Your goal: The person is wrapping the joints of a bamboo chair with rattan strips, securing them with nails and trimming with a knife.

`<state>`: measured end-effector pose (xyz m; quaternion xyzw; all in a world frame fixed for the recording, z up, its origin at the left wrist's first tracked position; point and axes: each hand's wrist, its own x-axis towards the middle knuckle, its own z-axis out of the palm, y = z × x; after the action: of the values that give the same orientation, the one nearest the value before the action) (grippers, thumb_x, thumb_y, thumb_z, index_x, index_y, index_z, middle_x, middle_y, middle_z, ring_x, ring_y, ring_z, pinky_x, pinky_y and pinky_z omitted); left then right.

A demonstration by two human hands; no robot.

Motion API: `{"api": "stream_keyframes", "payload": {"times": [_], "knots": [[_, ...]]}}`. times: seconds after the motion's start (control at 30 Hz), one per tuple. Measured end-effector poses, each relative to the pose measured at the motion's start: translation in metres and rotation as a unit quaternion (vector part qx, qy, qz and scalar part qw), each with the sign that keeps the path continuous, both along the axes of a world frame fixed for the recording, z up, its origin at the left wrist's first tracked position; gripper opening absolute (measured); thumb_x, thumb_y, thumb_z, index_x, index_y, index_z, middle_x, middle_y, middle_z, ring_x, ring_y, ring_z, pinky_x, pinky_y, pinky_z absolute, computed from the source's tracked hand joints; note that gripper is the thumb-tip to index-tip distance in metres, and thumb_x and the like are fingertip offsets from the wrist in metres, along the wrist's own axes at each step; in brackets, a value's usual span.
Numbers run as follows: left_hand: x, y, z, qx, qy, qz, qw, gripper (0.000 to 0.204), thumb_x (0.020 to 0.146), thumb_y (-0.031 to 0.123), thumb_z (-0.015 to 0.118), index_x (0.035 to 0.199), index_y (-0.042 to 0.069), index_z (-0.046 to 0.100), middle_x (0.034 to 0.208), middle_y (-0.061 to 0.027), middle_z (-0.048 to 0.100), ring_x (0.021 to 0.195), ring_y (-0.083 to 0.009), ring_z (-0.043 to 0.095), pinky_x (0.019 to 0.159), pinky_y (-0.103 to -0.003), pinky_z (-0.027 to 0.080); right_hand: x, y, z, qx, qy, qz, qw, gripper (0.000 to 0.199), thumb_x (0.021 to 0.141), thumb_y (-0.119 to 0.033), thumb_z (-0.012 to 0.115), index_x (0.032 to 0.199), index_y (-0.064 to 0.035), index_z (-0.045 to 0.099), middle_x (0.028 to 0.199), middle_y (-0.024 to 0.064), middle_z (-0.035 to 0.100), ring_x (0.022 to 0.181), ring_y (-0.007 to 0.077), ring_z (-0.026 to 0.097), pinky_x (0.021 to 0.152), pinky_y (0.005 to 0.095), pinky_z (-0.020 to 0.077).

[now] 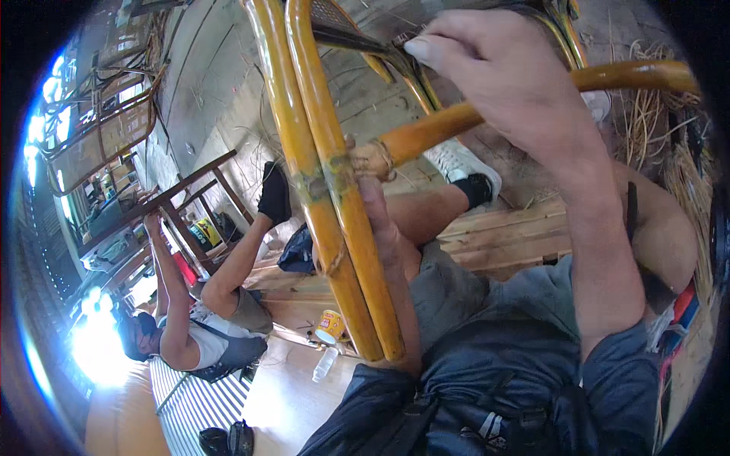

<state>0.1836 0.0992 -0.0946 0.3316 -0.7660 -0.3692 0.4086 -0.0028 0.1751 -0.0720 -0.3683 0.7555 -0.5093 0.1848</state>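
A yellow cane chair frame (319,175) stands tilted across my lap, two thick poles side by side. A crossbar (456,118) meets them at a bound joint (372,161). My left hand (380,220) reaches up behind the poles and grips them just below that joint. My right hand (494,68) is at the top, its fingertips pinched on a thin dark cane strand (403,39) at the edge of the woven panel (331,19). My knee and a white shoe (460,163) show beneath the frame.
A person sits low at the left, hands on a dark wooden chair frame (190,205). A yellow cup (331,325) and a clear bottle (325,363) lie on the floor. Wooden planks (502,235) are under my leg, loose cane strands (669,129) are piled at the right, and stacked frames (99,129) stand far left.
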Motion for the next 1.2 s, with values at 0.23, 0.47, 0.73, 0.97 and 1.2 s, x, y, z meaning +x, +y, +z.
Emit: {"api": "stream_keyframes", "payload": {"times": [0.23, 0.47, 0.73, 0.97, 1.2], "knots": [[0.000, 0.000, 0.013, 0.241, -0.045, -0.074, 0.967, 0.045, 0.088, 0.039, 0.052, 0.116, 0.003, 0.049, 0.102, -0.0095, 0.056, 0.092, -0.0151, 0.055, 0.082, -0.030, 0.043, 0.129, 0.014, -0.032, -0.171, -0.569, -0.050, 0.803, 0.023, 0.088, -0.022, 0.058, 0.098, -0.0017, 0.062, 0.062, -0.0036, 0.051, 0.056, 0.0058, 0.047, 0.051, 0.0198, 0.0401], [0.029, -0.067, -0.031, 0.426, -0.062, -0.122, 0.894, 0.047, 0.087, 0.047, 0.052, 0.116, 0.010, 0.051, 0.105, -0.0076, 0.057, 0.101, -0.0156, 0.052, 0.090, -0.032, 0.038, 0.141, -0.014, -0.042, -0.253, -0.554, 0.050, 0.792, 0.020, 0.092, -0.027, 0.052, 0.091, -0.0074, 0.057, 0.063, -0.0050, 0.044, 0.052, 0.0046, 0.039, 0.047, 0.0196, 0.0323], [0.023, -0.048, -0.024, -0.001, 0.016, -0.148, 0.989, 0.040, 0.085, 0.041, 0.060, 0.101, 0.005, 0.063, 0.104, -0.0049, 0.057, 0.093, -0.0150, 0.051, 0.082, -0.030, 0.040, 0.129, 0.007, -0.022, -0.194, -0.453, 0.015, 0.870, 0.028, 0.089, -0.030, 0.055, 0.073, -0.0081, 0.056, 0.057, -0.0050, 0.043, 0.048, 0.0046, 0.037, 0.045, 0.0196, 0.0296], [0.009, -0.018, -0.003, 0.102, 0.058, -0.094, 0.989, 0.041, 0.080, 0.035, 0.068, 0.109, 0.009, 0.055, 0.093, -0.0030, 0.061, 0.084, -0.0158, 0.058, 0.075, -0.031, 0.041, 0.105, 0.066, -0.013, 0.023, -0.363, -0.049, 0.930, 0.022, 0.087, -0.027, 0.055, 0.078, -0.0067, 0.058, 0.055, -0.0029, 0.047, 0.047, 0.0069, 0.044, 0.044, 0.0209, 0.0342], [-0.002, -0.008, -0.013, 0.271, 0.157, -0.123, 0.942, 0.041, 0.080, 0.036, 0.068, 0.108, 0.010, 0.054, 0.095, -0.0041, 0.062, 0.086, -0.0178, 0.060, 0.076, -0.034, 0.044, 0.178, 0.131, -0.061, 0.174, -0.423, 0.025, 0.889, 0.027, 0.081, -0.026, 0.064, 0.094, -0.0032, 0.057, 0.067, 0.0017, 0.052, 0.057, 0.0091, 0.048, 0.047, 0.0277, 0.0389]]}}
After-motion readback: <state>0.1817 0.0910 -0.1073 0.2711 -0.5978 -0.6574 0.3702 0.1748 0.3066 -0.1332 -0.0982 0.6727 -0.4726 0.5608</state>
